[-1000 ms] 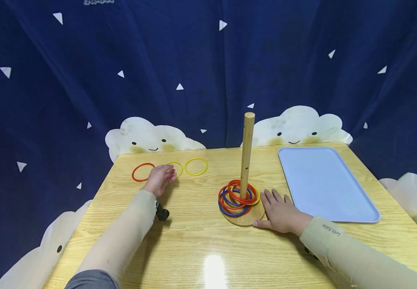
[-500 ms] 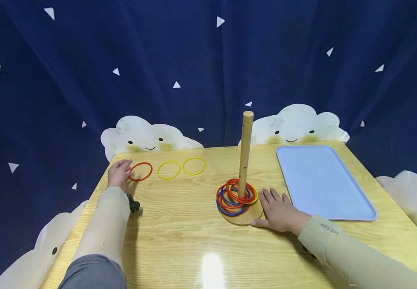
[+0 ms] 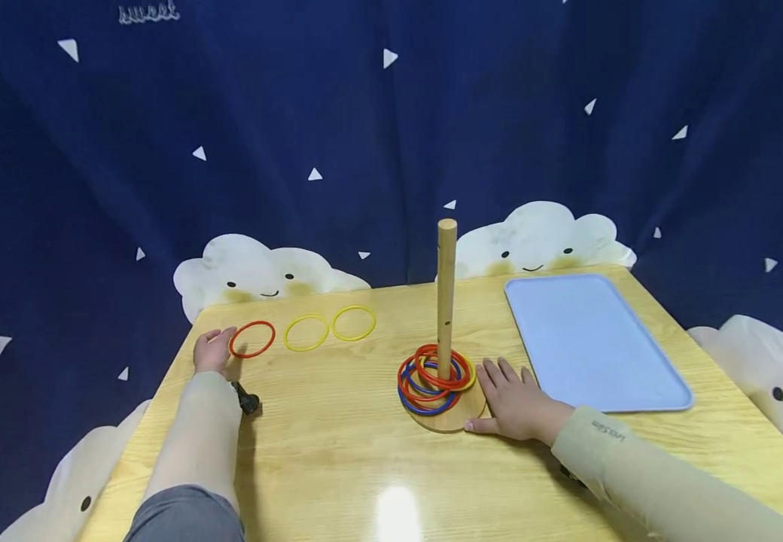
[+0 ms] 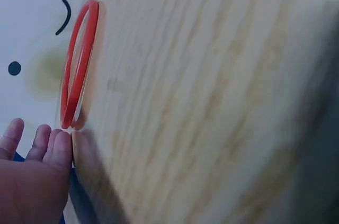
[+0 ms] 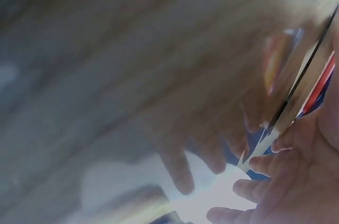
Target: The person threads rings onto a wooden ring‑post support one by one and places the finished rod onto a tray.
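Observation:
In the head view my left hand (image 3: 212, 350) is at the far left of the table, beside a red ring (image 3: 252, 339). The left wrist view shows its fingertips (image 4: 62, 142) right at the near end of the ring, with no finger curled round it. A wooden peg (image 3: 445, 301) stands upright on a round wooden base (image 3: 455, 419). Several red, blue and yellow rings (image 3: 425, 388) lie loosely stacked around its foot. My right hand (image 3: 516, 406) rests with fingers spread against the right edge of the base; the right wrist view shows the fingers (image 5: 254, 189) above their reflection.
Two yellow rings (image 3: 306, 333) lie side by side at the back of the wooden table (image 3: 337, 467), right of the red one. A light blue tray (image 3: 595, 346) lies at the right. Behind the table hangs a dark blue curtain (image 3: 337, 98) with printed clouds.
My left hand has moved left, past the yellow rings and over to the outer side of the red ring. The right hand stays at the base. The head view has shifted slightly.

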A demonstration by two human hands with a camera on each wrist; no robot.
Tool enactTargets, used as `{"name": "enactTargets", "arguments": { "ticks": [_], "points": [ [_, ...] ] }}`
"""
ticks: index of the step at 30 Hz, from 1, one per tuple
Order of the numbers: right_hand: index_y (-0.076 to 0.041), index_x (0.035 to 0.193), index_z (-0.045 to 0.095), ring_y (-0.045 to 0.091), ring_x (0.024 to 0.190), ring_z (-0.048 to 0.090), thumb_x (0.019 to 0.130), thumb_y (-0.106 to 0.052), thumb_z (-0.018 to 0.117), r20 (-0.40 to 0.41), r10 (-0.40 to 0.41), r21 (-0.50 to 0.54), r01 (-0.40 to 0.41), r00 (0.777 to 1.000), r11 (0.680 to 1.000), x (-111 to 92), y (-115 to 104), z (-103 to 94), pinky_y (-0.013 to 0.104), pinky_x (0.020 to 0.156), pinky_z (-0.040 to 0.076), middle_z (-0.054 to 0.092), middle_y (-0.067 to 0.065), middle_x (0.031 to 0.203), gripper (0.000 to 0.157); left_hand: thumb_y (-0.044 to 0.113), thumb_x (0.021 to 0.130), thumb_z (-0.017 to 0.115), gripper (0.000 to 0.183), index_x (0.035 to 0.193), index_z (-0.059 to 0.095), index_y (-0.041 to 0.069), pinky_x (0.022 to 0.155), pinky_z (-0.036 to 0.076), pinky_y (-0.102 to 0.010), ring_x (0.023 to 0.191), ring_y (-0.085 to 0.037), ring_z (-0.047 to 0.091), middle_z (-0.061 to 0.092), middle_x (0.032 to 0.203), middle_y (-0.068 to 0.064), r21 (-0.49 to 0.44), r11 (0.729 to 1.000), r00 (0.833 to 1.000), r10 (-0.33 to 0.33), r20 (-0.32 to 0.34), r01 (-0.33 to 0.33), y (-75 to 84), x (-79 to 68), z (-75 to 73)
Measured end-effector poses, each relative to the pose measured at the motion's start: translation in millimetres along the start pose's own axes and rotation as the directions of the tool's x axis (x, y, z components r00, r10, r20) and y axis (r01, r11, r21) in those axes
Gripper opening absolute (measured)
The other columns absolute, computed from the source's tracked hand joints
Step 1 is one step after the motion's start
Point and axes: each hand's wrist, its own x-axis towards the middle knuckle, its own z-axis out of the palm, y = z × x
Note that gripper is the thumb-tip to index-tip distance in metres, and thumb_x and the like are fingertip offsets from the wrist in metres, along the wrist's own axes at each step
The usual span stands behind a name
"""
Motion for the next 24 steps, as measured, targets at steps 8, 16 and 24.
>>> {"name": "enactTargets", "arguments": {
  "ticks": [8, 16, 24],
  "points": [
    [0.009, 0.158, 0.027, 0.056, 0.148, 0.018, 0.094, -0.072, 0.055, 0.039, -0.002, -0.014, 0.002, 0.999, 1.0, 1.9, -9.5, -0.7, 0.079, 0.11, 0.021, 0.023, 0.033, 0.162, 0.107, 0.02, 0.101, 0.062, 0.061, 0.151, 0.039, -0.004, 0.11, 0.039, -0.048, 0.137, -0.042, 0.043, 0.044, 0.152, -0.028, 0.151, 0.988, 0.999, 0.014, -0.039, -0.008, -21.2, -0.3, -16.8],
    [0.009, 0.157, 0.027, 0.056, 0.148, 0.018, 0.094, -0.069, 0.059, 0.05, 0.02, 0.005, -0.02, 0.999, 1.0, -0.2, -12.0, -5.0, 0.079, 0.11, 0.02, 0.023, 0.033, 0.162, 0.106, 0.005, 0.091, 0.063, 0.045, 0.133, 0.051, -0.006, 0.095, 0.047, -0.05, 0.115, -0.044, 0.053, 0.058, 0.125, -0.029, 0.424, 0.901, 0.991, 0.124, -0.043, -0.094, -12.6, -3.2, -10.6],
    [0.01, 0.157, 0.029, 0.057, 0.148, 0.018, 0.093, -0.07, 0.06, 0.028, 0.043, 0.017, -0.044, 0.999, 0.999, -1.6, -7.8, -4.7, 0.08, 0.109, 0.021, 0.024, 0.034, 0.161, 0.107, 0.001, 0.087, 0.061, 0.062, 0.144, 0.037, -0.009, 0.103, 0.044, -0.06, 0.126, -0.052, 0.043, 0.047, 0.131, -0.037, 0.549, 0.83, 0.994, 0.107, 0.022, -0.101, -4.3, 5.8, -5.3]
  ]
}}
